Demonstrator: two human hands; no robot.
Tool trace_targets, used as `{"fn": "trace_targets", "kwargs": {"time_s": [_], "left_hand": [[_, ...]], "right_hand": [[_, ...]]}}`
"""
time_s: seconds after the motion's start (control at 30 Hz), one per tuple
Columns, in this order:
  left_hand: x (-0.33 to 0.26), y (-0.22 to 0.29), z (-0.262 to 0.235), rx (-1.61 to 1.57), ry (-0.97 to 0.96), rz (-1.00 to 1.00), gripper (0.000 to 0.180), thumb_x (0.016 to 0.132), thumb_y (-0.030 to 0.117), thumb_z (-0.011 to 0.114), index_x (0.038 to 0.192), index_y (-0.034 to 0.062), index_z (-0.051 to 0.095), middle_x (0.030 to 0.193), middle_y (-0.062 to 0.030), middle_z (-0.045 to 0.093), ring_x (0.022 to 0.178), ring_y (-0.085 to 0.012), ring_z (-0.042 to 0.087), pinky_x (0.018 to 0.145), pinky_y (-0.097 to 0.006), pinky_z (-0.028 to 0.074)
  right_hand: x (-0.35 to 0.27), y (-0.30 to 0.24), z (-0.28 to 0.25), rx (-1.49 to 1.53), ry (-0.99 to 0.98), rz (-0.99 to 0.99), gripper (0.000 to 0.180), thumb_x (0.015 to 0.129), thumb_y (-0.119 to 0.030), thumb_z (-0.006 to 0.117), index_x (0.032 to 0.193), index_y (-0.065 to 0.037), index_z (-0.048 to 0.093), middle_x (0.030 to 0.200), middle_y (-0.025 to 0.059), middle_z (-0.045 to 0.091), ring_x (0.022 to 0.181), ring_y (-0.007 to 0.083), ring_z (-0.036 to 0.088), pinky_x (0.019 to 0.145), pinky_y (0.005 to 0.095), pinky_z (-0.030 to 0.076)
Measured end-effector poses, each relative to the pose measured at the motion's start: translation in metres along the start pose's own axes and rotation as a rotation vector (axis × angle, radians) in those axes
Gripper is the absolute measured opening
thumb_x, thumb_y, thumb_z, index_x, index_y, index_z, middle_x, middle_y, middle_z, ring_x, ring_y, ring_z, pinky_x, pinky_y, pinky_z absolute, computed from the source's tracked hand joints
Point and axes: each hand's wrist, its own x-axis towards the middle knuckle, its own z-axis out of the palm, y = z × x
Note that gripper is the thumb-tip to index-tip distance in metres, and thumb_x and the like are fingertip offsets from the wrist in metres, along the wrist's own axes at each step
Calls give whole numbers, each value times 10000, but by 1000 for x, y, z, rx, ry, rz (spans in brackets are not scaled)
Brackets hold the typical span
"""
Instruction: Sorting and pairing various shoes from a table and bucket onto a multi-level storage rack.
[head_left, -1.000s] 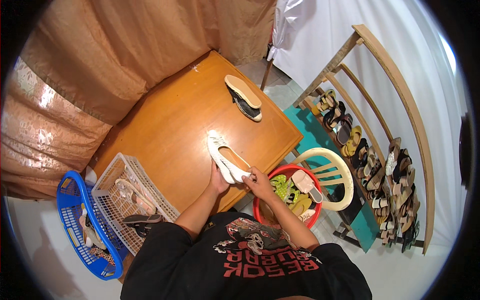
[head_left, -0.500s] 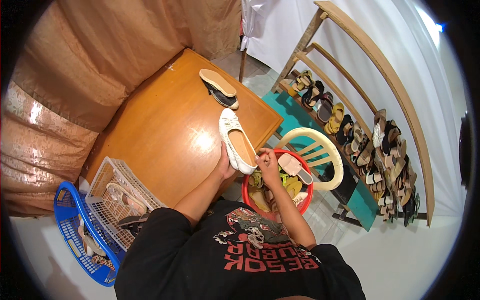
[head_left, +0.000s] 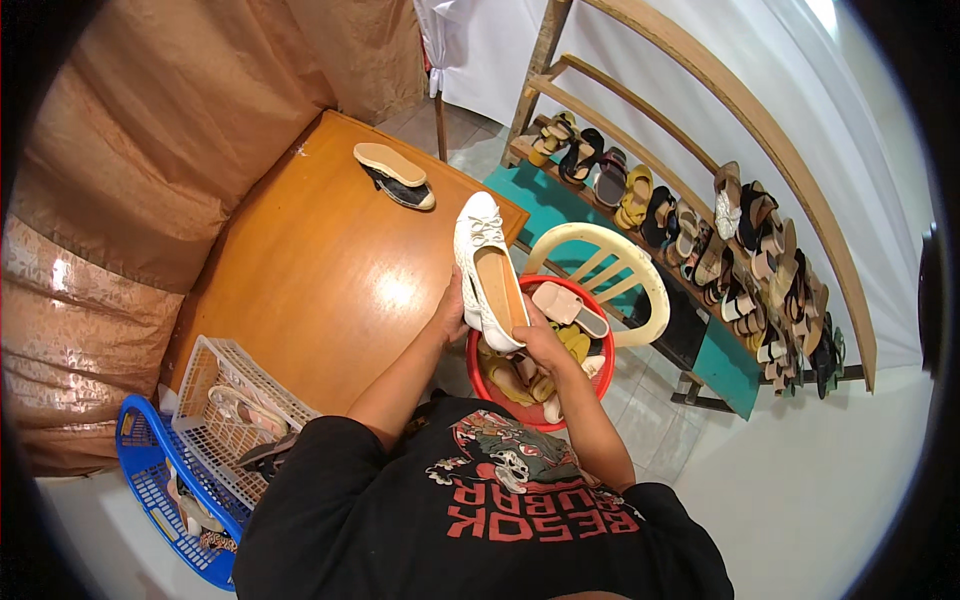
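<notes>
Between my hands is a white lace-up flat shoe (head_left: 492, 275), its toe pointing away from me and its tan insole facing up. What looks like a second white shoe shows in part beneath its left side. My left hand (head_left: 452, 308) grips the left side, its fingers mostly hidden under the shoe. At the heel, my right hand (head_left: 541, 345) holds the right rim, with the thumb at the opening. Farther off on the wooden table (head_left: 290, 260) lies a pair of black espadrilles (head_left: 400, 190), one turned sole up over the other.
Below my right hand stands a red basket (head_left: 474, 365) of shoes, against a cream plastic chair (head_left: 655, 305). A wooden rack (head_left: 690, 165) at the right carries several rows of sandals. White (head_left: 190, 375) and blue (head_left: 135, 465) baskets with footwear sit at the left.
My right hand has gone from pinching at the shoe's right rim to holding its heel end. The shoe has turned more upright in view. The whole view has shifted slightly.
</notes>
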Motion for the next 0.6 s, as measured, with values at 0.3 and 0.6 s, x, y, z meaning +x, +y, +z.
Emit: {"fn": "trace_targets", "kwargs": {"time_s": [0.3,0.6], "left_hand": [[-6,-33,37,104,-39,-64,837,929,730,269,1483,108,347,1418,-124,501,1259,-264,531,1050,-436,448],[-9,-81,51,265,103,-160,657,1003,582,372,1358,47,508,1267,-127,608,1098,-207,625,927,-368,522]], "right_hand": [[-36,2,-34,80,-1,44,781,707,44,502,1473,-20,364,1301,94,565,1163,191,564,1017,274,400],[-57,45,-76,-7,-19,-2,826,745,-93,599,1457,-66,182,1311,92,423,1260,192,399,1012,303,370]]}}
